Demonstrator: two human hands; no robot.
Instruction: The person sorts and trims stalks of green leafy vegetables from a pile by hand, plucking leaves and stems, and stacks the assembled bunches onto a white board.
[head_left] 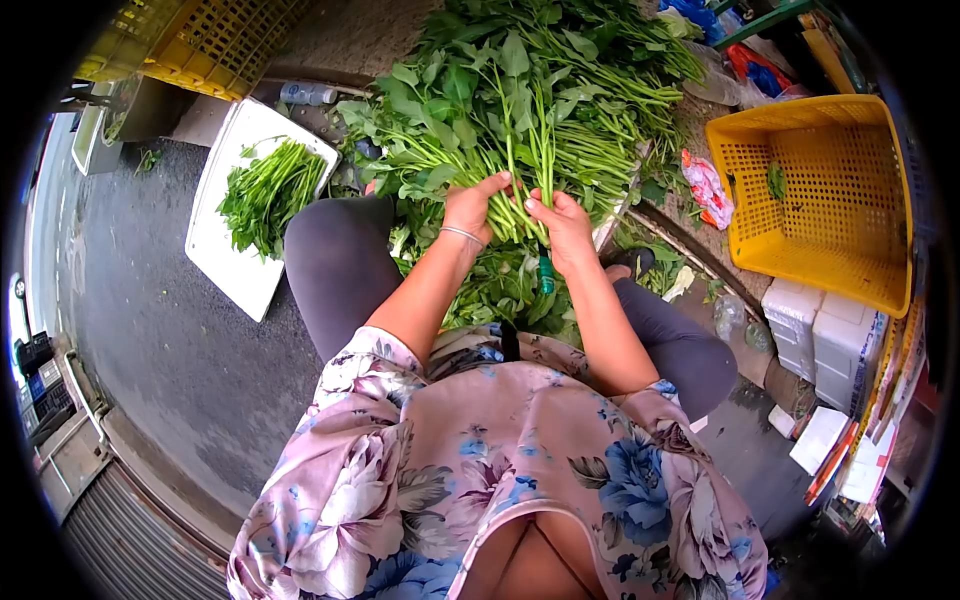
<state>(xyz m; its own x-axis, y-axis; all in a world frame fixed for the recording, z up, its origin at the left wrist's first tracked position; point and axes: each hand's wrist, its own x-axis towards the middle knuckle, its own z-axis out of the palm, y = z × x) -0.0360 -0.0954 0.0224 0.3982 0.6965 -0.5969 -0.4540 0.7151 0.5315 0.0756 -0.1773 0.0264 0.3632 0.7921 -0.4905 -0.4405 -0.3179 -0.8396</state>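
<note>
In the head view, my left hand [472, 208] is closed around a bundle of leafy green stems, which look like water spinach. Close beside it, my right hand [562, 228] pinches a few upright water spinach stems [545, 150] near their lower ends. A large heap of water spinach [620, 75] spreads just beyond both hands. More loose leaves [510, 285] lie below my hands, between my knees. A small green object [546, 272] shows under my right wrist; I cannot make out what it is.
On the left, a white foam lid [222, 268] carries a bunch of greens [270, 195]. A yellow crate [745, 240] stands at right above white foam boxes [845, 345]. Another yellow crate [225, 45] is at upper left, near a plastic bottle [308, 94].
</note>
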